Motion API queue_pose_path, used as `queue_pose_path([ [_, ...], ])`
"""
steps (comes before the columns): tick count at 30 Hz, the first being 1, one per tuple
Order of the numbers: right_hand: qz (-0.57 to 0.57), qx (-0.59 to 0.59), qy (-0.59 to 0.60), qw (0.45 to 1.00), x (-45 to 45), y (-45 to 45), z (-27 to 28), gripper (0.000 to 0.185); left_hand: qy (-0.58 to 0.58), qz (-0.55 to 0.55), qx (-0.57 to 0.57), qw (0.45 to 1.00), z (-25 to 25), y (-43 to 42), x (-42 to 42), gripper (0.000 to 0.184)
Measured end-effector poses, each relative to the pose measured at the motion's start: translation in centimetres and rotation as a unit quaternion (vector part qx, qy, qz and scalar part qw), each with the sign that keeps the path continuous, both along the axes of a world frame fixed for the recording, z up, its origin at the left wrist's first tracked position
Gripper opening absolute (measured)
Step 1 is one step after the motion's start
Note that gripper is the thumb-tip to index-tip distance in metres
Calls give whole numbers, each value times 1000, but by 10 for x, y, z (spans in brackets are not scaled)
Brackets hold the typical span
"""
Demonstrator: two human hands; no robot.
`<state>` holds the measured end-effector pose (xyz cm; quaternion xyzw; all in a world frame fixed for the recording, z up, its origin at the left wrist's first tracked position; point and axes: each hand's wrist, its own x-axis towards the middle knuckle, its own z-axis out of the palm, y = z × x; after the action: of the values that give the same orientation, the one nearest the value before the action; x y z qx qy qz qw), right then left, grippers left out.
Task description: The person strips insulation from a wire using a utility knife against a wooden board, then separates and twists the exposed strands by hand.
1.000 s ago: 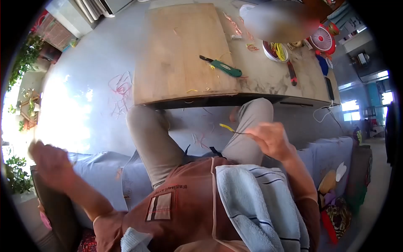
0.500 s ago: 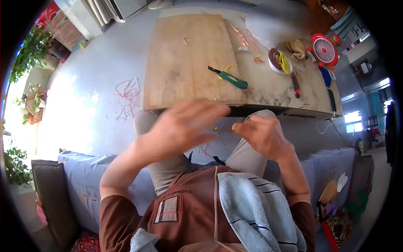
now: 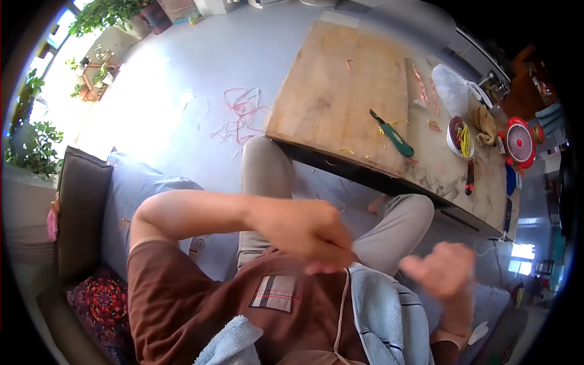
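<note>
My left hand (image 3: 304,234) is in front of the brown shirt, its fingers curled and pressed together; anything inside them is hidden. To the right, above the light blue towel (image 3: 380,310), my right hand (image 3: 444,271) is raised and blurred, with curled fingers whose contents I cannot make out. Beyond my knees, a green-handled knife (image 3: 396,140) lies across the right edge of a wooden board (image 3: 334,85), with yellow scraps by it. A white bowl (image 3: 452,145) holds yellow wire (image 3: 465,141). Near it lies a red-and-black tool (image 3: 469,177).
The board lies on a marbled table (image 3: 438,176). Copper strands (image 3: 420,85), a white plastic bag (image 3: 451,90) and a red fan (image 3: 521,142) are on the right. Tangled reddish wire (image 3: 242,109) lies on the floor. A dark cushion (image 3: 85,213) stands at left.
The view has turned left, so the table appears farther right and tilted. My left hand swung in from the far left to my chest. The yellow-ended wire seen at my right hand no longer shows.
</note>
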<state>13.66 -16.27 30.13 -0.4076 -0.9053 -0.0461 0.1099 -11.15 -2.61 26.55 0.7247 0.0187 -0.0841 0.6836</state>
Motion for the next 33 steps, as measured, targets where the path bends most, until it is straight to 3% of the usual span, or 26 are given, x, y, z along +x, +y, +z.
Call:
queue_pose_path([
  [2,-112,115,7,987,56,-12,-11,4,161,22,-119,979,5,25,-36,10],
  [3,-133,118,73,981,61,-11,-10,3,168,171,-129,962,-2,35,-58,9],
  [4,-162,129,133,969,68,-6,-8,3,183,329,-91,922,-6,49,-71,20],
  [5,-253,59,282,923,61,-3,-13,6,123,394,81,907,-21,77,-84,23],
  [6,-332,2,429,840,50,5,-22,9,-5,488,195,851,-67,125,-110,31],
  [7,-293,37,464,835,51,16,-29,15,-25,537,564,627,-60,134,-98,44],
  [8,-214,13,605,767,56,30,-35,17,58,524,750,400,-55,134,-95,49],
  [10,-94,9,782,616,55,57,-35,22,-68,608,673,416,-56,134,-70,39],
  [11,-53,2,843,535,53,63,-34,22,-57,637,453,621,-61,123,-55,37],
  [12,-8,-15,892,453,51,69,-33,23,-34,614,188,766,-70,106,-36,36],
  [13,23,-18,905,423,48,72,-36,22,-75,475,55,875,-80,85,-18,40],
  [14,53,-23,919,391,46,77,-44,21,2,307,19,952,-75,61,5,43],
  [15,82,-29,931,355,43,80,-53,21,12,200,-23,979,-77,38,27,46],
  [16,86,-38,939,329,41,80,-61,21,19,169,-101,980,-83,16,46,45],
  [18,95,-51,953,281,42,79,-73,21,-14,257,-245,935,-101,-12,78,41],
  [21,-20,0,930,366,35,68,-88,24,-162,372,-471,783,-106,-5,109,36],
  [24,-221,28,867,446,26,56,-101,28,-223,442,-376,783,-123,6,120,32],
  [25,-232,45,840,489,25,54,-111,30,-239,472,-345,775,-123,6,121,30],
  [28,-316,-20,758,570,22,42,-128,29,-203,538,-217,789,-113,5,119,27],
  [30,-405,-122,595,683,10,39,-145,26,-191,524,-93,825,-102,7,122,26],
  [33,-375,-167,539,735,-16,37,-166,20,-154,518,21,842,-98,7,122,24],
])
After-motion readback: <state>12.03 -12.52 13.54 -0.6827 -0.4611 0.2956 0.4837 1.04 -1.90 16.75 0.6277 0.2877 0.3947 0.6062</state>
